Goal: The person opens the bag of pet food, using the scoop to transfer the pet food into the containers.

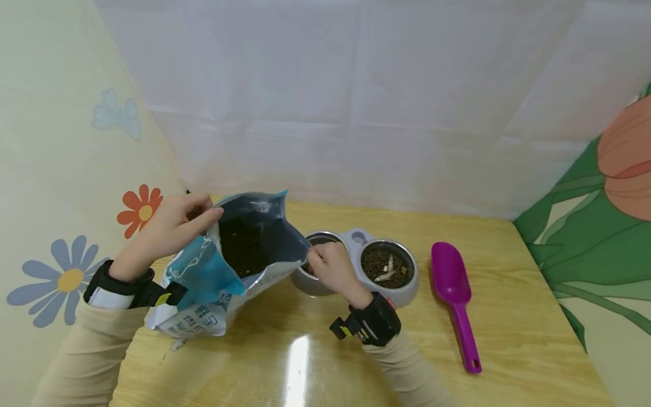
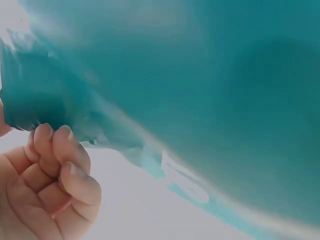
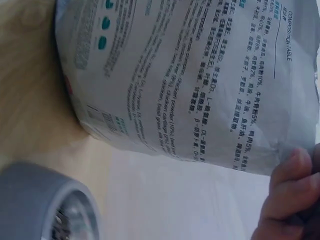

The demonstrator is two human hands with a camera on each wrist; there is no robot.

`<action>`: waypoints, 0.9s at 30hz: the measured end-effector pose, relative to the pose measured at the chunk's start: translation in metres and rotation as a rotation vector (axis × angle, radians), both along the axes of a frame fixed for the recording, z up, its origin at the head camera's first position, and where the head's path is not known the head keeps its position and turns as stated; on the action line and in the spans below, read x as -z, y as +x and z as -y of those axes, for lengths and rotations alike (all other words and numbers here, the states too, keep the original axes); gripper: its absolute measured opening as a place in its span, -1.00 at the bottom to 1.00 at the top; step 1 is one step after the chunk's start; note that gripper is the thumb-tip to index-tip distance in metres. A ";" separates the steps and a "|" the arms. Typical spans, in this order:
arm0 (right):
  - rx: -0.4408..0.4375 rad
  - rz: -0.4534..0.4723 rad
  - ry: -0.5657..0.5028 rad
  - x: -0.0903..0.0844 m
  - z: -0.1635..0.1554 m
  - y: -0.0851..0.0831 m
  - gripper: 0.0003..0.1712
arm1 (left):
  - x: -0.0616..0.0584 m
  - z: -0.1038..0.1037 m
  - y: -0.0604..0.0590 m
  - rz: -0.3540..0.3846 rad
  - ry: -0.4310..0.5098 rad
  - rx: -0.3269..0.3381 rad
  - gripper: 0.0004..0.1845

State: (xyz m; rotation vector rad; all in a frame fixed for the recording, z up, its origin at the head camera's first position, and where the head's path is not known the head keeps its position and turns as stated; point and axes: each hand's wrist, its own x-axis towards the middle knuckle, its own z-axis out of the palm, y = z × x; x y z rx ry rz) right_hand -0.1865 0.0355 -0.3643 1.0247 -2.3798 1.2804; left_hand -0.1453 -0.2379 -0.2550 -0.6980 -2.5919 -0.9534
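A blue and silver pet food bag [image 1: 203, 268] stands tilted on the table with its mouth spread wide, dark kibble [image 1: 244, 243] showing inside. My left hand [image 1: 175, 226] pinches the left edge of the mouth between thumb and curled fingers; its wrist view shows those fingers against the teal bag [image 2: 200, 100]. The opposite corner of the mouth is gripped by my right hand [image 1: 333, 268], which overlaps the left bowl of a grey double feeder [image 1: 356, 243]. In the right wrist view, the fingers [image 3: 290, 190] hold the edge of the bag's printed back [image 3: 175, 85].
The feeder's right bowl [image 1: 407, 294] holds brown kibble with pale pieces on top. A purple scoop [image 1: 451, 277] lies right of it, handle toward me. A white sheet [image 1: 356, 102] hangs behind the wooden table [image 1: 529, 316], with floral panels at both sides.
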 end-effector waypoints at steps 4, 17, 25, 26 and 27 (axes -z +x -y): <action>-0.041 0.041 0.024 -0.016 -0.007 -0.004 -0.49 | -0.003 0.006 0.000 -0.032 0.012 -0.019 -0.78; -0.072 0.077 0.170 -0.059 -0.012 -0.021 -0.49 | -0.007 0.017 0.000 -0.074 0.029 -0.083 -0.78; -0.100 0.058 0.207 -0.073 -0.009 -0.028 -0.49 | -0.006 0.021 0.001 -0.094 0.021 -0.127 -0.77; -0.105 0.060 0.210 -0.074 -0.009 -0.029 -0.49 | -0.006 0.021 0.001 -0.098 0.019 -0.136 -0.77; -0.108 0.058 0.212 -0.076 -0.009 -0.030 -0.49 | -0.006 0.021 0.001 -0.100 0.018 -0.142 -0.77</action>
